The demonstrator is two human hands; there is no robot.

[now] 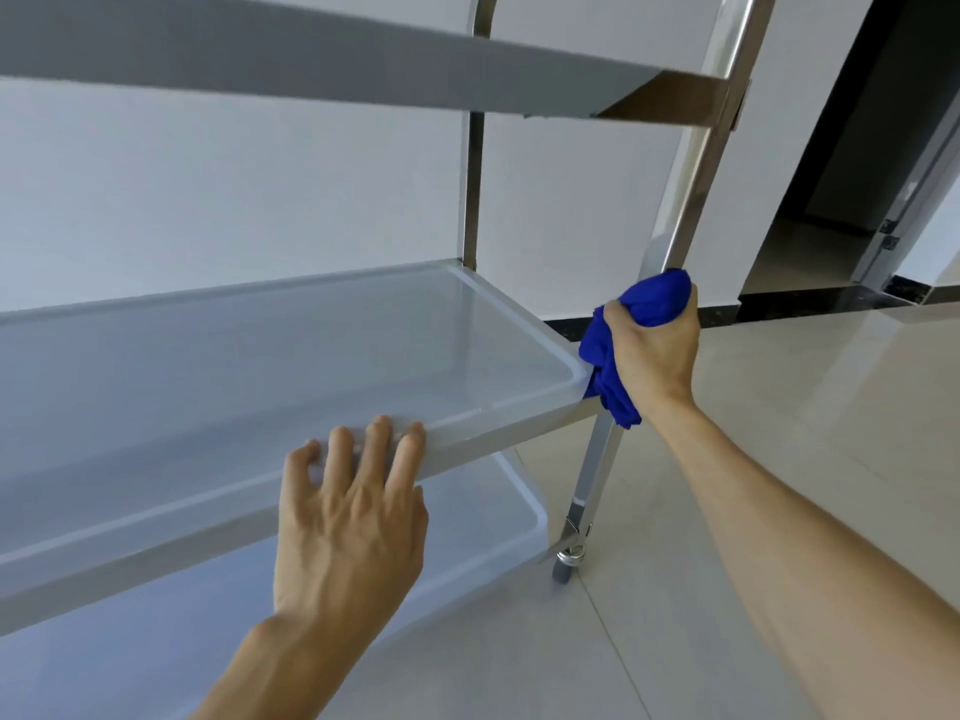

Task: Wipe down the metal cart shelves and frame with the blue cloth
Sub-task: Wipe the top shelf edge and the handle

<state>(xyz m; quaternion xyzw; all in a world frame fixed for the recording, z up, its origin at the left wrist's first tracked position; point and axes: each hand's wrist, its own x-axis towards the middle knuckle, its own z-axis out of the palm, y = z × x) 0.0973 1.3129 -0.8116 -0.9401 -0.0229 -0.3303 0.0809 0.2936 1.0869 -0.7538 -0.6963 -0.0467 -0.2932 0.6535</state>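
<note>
Left hand [348, 522] flat, fingers spread and straight, pressing front rim of middle shelf [260, 366] of metal cart [691, 200]; right hand [657, 350] fisted around bunched blue cloth [610, 366] against the shelf's right front corner post.

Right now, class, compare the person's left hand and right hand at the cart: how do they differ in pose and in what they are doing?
The left hand lies with fingers spread and nearly straight on the middle shelf's front rim, holding nothing; the right hand is curled tightly round the bunched blue cloth. The left hand is at the shelf's front edge, the right hand at its right corner, against the frame post. Both touch the cart.
</note>
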